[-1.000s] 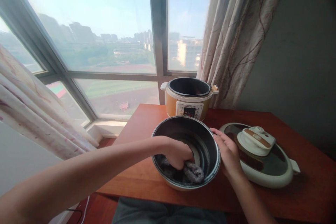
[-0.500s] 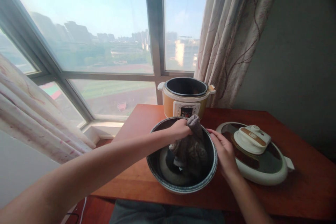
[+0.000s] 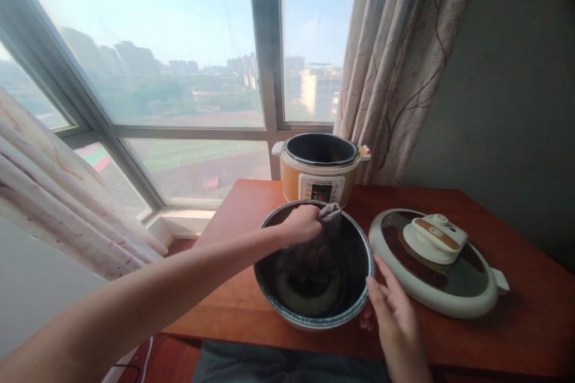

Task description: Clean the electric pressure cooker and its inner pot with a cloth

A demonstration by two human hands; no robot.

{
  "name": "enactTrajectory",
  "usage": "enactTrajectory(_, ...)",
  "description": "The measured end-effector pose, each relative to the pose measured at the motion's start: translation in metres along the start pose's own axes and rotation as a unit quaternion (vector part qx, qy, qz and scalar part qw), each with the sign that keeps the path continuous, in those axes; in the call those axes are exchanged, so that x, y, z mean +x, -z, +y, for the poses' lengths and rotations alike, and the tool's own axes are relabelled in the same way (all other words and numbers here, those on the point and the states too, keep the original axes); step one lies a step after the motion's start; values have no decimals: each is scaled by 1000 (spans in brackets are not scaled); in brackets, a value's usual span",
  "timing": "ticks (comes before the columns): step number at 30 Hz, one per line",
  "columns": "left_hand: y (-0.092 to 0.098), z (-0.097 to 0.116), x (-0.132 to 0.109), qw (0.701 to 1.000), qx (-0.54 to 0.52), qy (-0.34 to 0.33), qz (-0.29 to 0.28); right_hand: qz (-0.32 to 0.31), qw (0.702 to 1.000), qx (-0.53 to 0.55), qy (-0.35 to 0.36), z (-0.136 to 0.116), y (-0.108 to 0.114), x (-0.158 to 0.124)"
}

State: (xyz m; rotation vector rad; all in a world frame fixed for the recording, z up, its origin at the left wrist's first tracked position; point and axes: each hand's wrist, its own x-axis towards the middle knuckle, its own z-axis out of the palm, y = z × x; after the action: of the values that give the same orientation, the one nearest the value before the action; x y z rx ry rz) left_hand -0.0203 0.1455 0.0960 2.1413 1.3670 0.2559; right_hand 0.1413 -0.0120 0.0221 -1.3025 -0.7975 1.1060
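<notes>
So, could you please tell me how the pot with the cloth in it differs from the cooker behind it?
The pot is nearer the person, while the cooker stands farther back, by the window.
The cooker has side handles and a front panel; none show on the pot.
The pot has a gray cloth in it; no cloth shows in the cooker.
Both are round, open-topped and dark inside.

The pot point(image 3: 309, 298) stands before the cooker point(image 3: 293, 179), left of the lid point(image 3: 469, 272).
</notes>
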Motion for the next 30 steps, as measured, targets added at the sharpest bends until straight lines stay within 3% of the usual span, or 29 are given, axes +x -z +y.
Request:
enactTrajectory(6, -18, 32, -18, 981, 100, -129, -101, -4, 999, 42, 1, 1, 3, 13)
enactTrajectory(12, -5, 29, -49, 909, 198, -269, -248, 21, 997, 70, 13, 3, 10, 33)
enactTrajectory(15, 9, 17, -55, 886, 188, -275, -322, 28, 998, 54, 29, -2, 15, 50)
enactTrajectory(18, 20, 4, -57, 882, 153, -238, -376, 16, 997, 68, 25, -9, 16, 64)
enactTrajectory(25, 19, -6, -55, 877, 166, -239, -382, 1, 998, 62, 32, -18, 8, 76)
enactTrajectory(30, 15, -11, -49, 876, 154, -249, -385, 10, 999, 11, 31, -15, 22, 59)
